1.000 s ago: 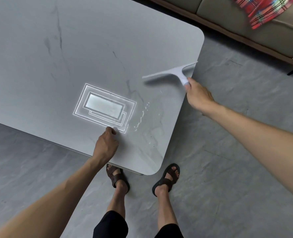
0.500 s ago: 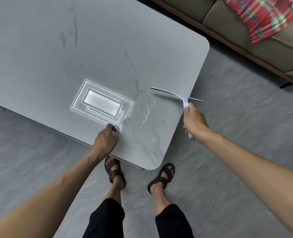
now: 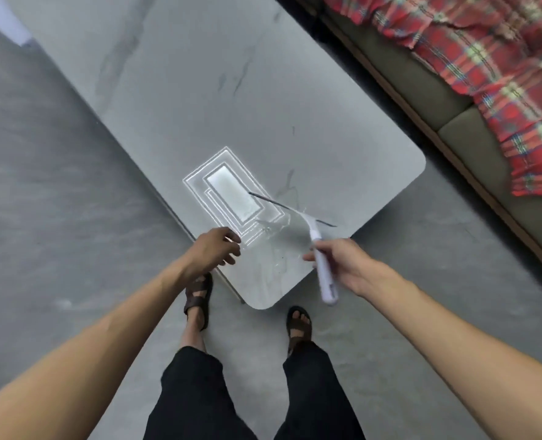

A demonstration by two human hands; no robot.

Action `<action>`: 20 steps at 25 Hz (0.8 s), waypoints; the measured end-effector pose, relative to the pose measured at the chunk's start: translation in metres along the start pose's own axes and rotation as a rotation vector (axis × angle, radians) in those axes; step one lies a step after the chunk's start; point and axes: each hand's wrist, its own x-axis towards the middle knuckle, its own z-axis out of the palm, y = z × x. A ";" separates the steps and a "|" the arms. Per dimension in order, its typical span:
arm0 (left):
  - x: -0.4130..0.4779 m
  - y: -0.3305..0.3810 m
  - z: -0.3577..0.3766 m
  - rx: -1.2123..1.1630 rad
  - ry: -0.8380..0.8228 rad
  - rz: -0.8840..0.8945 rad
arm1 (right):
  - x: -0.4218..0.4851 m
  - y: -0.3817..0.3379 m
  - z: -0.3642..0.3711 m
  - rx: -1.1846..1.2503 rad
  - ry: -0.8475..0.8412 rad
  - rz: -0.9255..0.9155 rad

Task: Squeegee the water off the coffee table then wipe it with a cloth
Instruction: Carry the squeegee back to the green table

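The grey marble coffee table point(image 3: 218, 100) runs from the top left to a rounded near corner by my feet. Water point(image 3: 276, 227) streaks and pools on that near corner. My right hand point(image 3: 342, 265) grips the white handle of the squeegee point(image 3: 322, 265), whose thin blade lies across the table just beyond the wet patch. My left hand point(image 3: 214, 249) hovers at the table's near edge, fingers spread and holding nothing. A bright reflection of a ceiling light point(image 3: 231, 192) shines on the tabletop. No cloth for wiping is on the table.
A sofa point(image 3: 453, 122) with a wooden base stands at the right, draped with a red plaid cloth point(image 3: 492, 68). Grey tiled floor point(image 3: 56, 217) surrounds the table. My sandalled feet point(image 3: 199, 296) stand either side of the near corner.
The squeegee blade has been pulled across the table toward the near corner, pushing water ahead of it. My left hand has lifted off the tabletop. The camera has turned.
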 end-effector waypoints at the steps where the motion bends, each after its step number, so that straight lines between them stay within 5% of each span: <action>1: -0.019 0.001 0.011 -0.088 0.012 -0.016 | -0.004 -0.004 0.004 0.003 -0.102 0.045; 9: -0.210 -0.064 0.047 -0.512 0.245 -0.072 | -0.084 0.045 0.129 -0.443 -0.486 0.092; 14: -0.349 -0.167 0.097 -0.656 0.480 -0.169 | -0.168 0.176 0.206 -0.728 -0.606 0.028; 20: -0.512 -0.290 0.229 -0.739 0.637 -0.283 | -0.278 0.369 0.204 -0.961 -0.742 -0.034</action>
